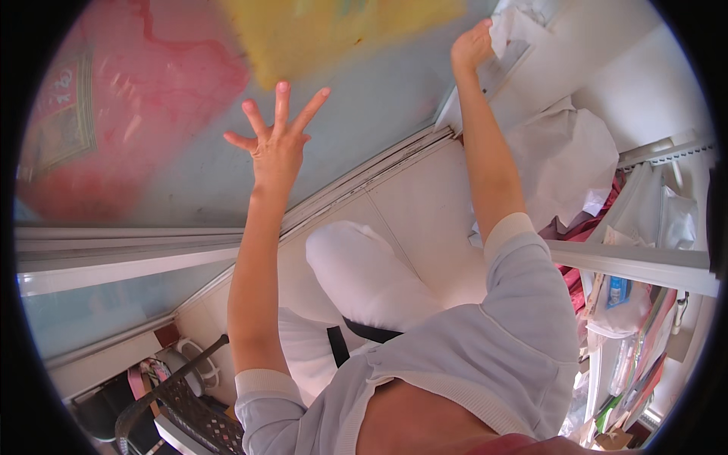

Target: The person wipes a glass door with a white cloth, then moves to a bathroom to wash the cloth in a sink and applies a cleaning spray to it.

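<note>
My left hand (278, 139) reaches forward with its fingers spread against or just over a glass door panel (364, 102), and nothing is in it. The panel shows pink and yellow colour patches. At the upper right, my right hand (473, 45) holds a crumpled white cloth or tissue (515, 28) at the white door frame (503, 71), beside the panel's edge. Part of the cloth lies over the frame.
A sliding-door track (369, 176) runs along the tiled floor (409, 210). White shelving (637, 261) with bags and papers stands at right, near a large white sheet or bag (563, 153). A dark perforated chair (193, 415) is at lower left.
</note>
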Demonstrator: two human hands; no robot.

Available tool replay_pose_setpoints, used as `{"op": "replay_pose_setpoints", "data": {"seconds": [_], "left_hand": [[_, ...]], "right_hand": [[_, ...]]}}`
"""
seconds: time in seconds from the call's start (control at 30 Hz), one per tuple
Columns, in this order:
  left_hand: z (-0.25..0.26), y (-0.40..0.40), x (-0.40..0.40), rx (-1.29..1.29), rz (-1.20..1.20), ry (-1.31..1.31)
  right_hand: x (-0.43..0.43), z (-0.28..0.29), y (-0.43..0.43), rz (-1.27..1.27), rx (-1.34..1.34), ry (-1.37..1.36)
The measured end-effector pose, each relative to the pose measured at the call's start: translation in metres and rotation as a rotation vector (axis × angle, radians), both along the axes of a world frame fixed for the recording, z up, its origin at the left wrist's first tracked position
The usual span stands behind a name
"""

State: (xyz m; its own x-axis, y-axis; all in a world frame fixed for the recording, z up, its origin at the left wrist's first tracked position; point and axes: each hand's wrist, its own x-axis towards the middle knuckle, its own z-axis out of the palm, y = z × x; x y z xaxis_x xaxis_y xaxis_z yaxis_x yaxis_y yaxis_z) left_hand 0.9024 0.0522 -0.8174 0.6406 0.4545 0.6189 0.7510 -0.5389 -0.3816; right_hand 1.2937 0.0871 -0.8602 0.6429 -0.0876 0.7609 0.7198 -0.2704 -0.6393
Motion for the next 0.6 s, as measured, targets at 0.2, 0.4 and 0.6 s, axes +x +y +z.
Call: {"op": "replay_pose_setpoints", "data": {"seconds": [0.2, 0.4, 0.6], "left_hand": [[-0.004, 0.006, -0.004, 0.044, -0.003, 0.011], [-0.003, 0.005, -0.004, -0.022, 0.026, 0.033], [-0.009, 0.006, -0.006, -0.110, -0.001, -0.040]], "right_hand": [[-0.067, -0.060, -0.030, 0.281, -0.046, 0.505], [-0.076, -0.176, -0.027, 0.234, 0.001, 0.436], [-0.144, -0.198, -0.038, 0.370, 0.057, 0.729]]}}
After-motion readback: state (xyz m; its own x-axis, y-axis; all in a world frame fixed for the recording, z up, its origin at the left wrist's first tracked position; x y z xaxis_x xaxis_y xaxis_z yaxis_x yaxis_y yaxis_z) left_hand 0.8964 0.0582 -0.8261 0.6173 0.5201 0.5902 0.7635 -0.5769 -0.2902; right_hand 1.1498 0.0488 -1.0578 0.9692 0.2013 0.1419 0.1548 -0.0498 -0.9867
